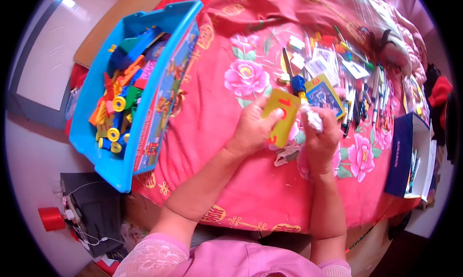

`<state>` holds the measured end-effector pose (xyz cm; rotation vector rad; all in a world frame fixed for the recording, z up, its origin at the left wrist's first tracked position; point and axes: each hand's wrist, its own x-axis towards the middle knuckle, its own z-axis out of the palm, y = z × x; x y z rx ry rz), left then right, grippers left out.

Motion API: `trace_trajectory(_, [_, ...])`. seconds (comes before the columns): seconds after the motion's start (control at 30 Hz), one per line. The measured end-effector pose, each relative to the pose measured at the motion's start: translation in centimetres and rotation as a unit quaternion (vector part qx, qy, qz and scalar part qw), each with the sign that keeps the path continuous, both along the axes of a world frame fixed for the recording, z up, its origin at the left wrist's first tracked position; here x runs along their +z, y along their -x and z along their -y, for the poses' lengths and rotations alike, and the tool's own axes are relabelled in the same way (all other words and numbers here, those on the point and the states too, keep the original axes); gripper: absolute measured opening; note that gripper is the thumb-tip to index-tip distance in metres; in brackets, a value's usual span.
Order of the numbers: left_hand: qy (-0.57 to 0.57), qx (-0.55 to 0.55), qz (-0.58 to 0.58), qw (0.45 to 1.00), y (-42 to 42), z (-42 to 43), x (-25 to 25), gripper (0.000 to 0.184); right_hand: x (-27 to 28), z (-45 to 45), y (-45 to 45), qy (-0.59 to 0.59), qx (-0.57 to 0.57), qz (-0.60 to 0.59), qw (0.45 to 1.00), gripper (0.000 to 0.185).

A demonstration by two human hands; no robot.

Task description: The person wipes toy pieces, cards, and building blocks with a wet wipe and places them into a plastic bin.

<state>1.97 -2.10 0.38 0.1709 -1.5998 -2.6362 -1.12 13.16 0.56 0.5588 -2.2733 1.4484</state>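
Fingers of the left hand (251, 128) close on a yellow card (285, 114) that bears red figures, the thumb flat on its near face and the other fingers mostly hidden behind it. The card is tilted, held up over the middle of a red floral cloth (208, 117). Just to its right, the right hand (323, 138) has its fingers curled around a crumpled white wad (314, 120), part of which pokes out toward the card; whether the wad touches the card I cannot tell. Beyond the right hand lies a blue picture card (329, 97) with a yellow border, and beside it, to the left, a dark blue piece (298, 83). Farther off on the right, white slips (324, 60) are scattered on the cloth among small coloured bits, with many pens (375, 94) lying close together nearer the right edge. At the far right stands a navy box (399, 154) with pens inside its white interior. On the left side of the cloth, well apart from both hands, a light blue bin (112, 171) stands tilted in view, filled with mixed plastic toy pieces (131, 70). A white scrap (285, 156) lies below the yellow card.
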Motion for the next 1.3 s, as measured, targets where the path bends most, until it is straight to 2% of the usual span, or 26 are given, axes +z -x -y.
trace_trajectory(0.1, [0.048, 0.149, -0.069, 0.985, -0.2, 2.0, 1.9, 0.023, -1.6, 1.2, -0.7, -0.002, 0.049, 0.048, 0.998, 0.018])
trace_trajectory(0.17, [0.075, 0.225, -0.135, 0.962, -0.2, 3.5, 4.4, 0.022, -1.8, 1.9, -0.9, -0.128, 0.083, 0.007, 0.988, 0.018])
trace_trajectory(0.27, [0.127, 0.262, -0.183, 0.939, 0.1, 4.1, 7.5, 0.024, -1.8, 1.6, -0.8, -0.109, 0.089, 0.011, 0.990, 0.018])
trace_trajectory(0.33, [0.210, 0.287, -0.212, 0.910, 0.5, 5.3, 10.9, 0.030, -1.9, 1.8, -0.6, -0.097, 0.091, 0.008, 0.991, 0.018])
trace_trajectory(0.4, [0.261, 0.317, -0.222, 0.884, 1.1, 7.0, 14.9, 0.036, -2.1, 1.7, -0.5, -0.092, 0.086, -0.001, 0.992, 0.017])
trace_trajectory(0.43, [0.262, 0.308, -0.206, 0.891, 0.8, 7.4, 17.3, 0.039, -2.1, 1.6, -0.6, -0.088, 0.087, 0.005, 0.992, 0.017])
trace_trajectory(0.47, [0.293, 0.333, -0.219, 0.869, 1.6, 9.0, 18.9, 0.042, -2.1, 1.6, -0.6, -0.083, 0.090, 0.010, 0.992, 0.017])
trace_trajectory(0.53, [0.297, 0.380, -0.225, 0.847, 3.2, 12.2, 20.1, 0.046, -2.0, 1.7, -0.5, -0.079, 0.094, 0.011, 0.992, 0.017])
trace_trajectory(0.6, [0.361, 0.432, -0.172, 0.808, 5.0, 16.8, 19.2, 0.051, -2.2, 1.5, -0.5, -0.081, 0.096, 0.010, 0.992, 0.018])
trace_trajectory(0.7, [0.381, 0.417, -0.030, 0.825, 6.3, 23.6, 15.1, 0.056, -2.5, 1.5, -0.4, -0.088, 0.096, 0.009, 0.991, 0.020])
trace_trajectory(0.77, [0.394, 0.393, 0.045, 0.830, 6.5, 24.2, 12.6, 0.059, -3.3, 1.3, -0.3, -0.115, 0.083, 0.018, 0.990, 0.024])
trace_trajectory(0.83, [0.355, 0.362, 0.136, 0.851, 5.8, 22.0, 12.5, 0.057, -3.1, 1.2, -0.5, -0.118, 0.072, 0.027, 0.990, 0.024])
trace_trajectory(0.9, [0.525, 0.378, 0.102, 0.756, 6.9, 24.4, 11.6, 0.060, -2.3, 1.2, -0.7, -0.098, 0.073, 0.024, 0.992, 0.024])
trace_trajectory(1.0, [0.681, 0.409, -0.015, 0.607, 8.6, 21.3, 13.0, 0.057, -2.6, 1.3, -0.5, -0.091, 0.079, 0.011, 0.993, 0.022])
trace_trajectory(1.07, [0.631, 0.351, -0.110, 0.683, 9.9, 16.2, 13.6, 0.051, -2.0, 1.4, -0.8, -0.096, 0.081, 0.046, 0.991, 0.015])
trace_trajectory(1.1, [0.586, 0.266, -0.165, 0.747, 10.8, 14.3, 12.6, 0.045, -2.2, 1.3, -0.8, -0.094, 0.085, 0.036, 0.991, 0.017])
trace_trajectory(1.13, [0.523, 0.180, -0.155, 0.819, 10.1, 9.9, 12.3, 0.040, -2.3, 1.3, -0.7, -0.092, 0.090, 0.026, 0.991, 0.018])
trace_trajectory(1.17, [0.529, 0.085, -0.182, 0.824, 11.0, 8.3, 10.4, 0.037, -2.5, 1.3, -0.7, -0.089, 0.095, 0.016, 0.991, 0.019])
trace_trajectory(1.2, [0.545, 0.013, -0.154, 0.824, 10.2, 5.5, 9.5, 0.033, -2.4, 1.3, -0.7, -0.087, 0.094, 0.015, 0.992, 0.019])
trace_trajectory(1.23, [0.575, -0.005, -0.164, 0.801, 11.8, 5.3, 5.6, 0.032, -2.4, 1.3, -0.8, -0.092, 0.090, 0.016, 0.992, 0.019])
trace_trajectory(1.27, [0.625, -0.015, -0.174, 0.761, 10.4, 3.2, 5.1, 0.036, -2.3, 1.3, -0.8, -0.097, 0.086, 0.016, 0.991, 0.019])
trace_trajectory(1.3, [0.657, -0.036, -0.120, 0.743, 11.0, 2.8, 2.6, 0.038, -2.3, 1.3, -0.7, -0.101, 0.083, 0.015, 0.991, 0.018])
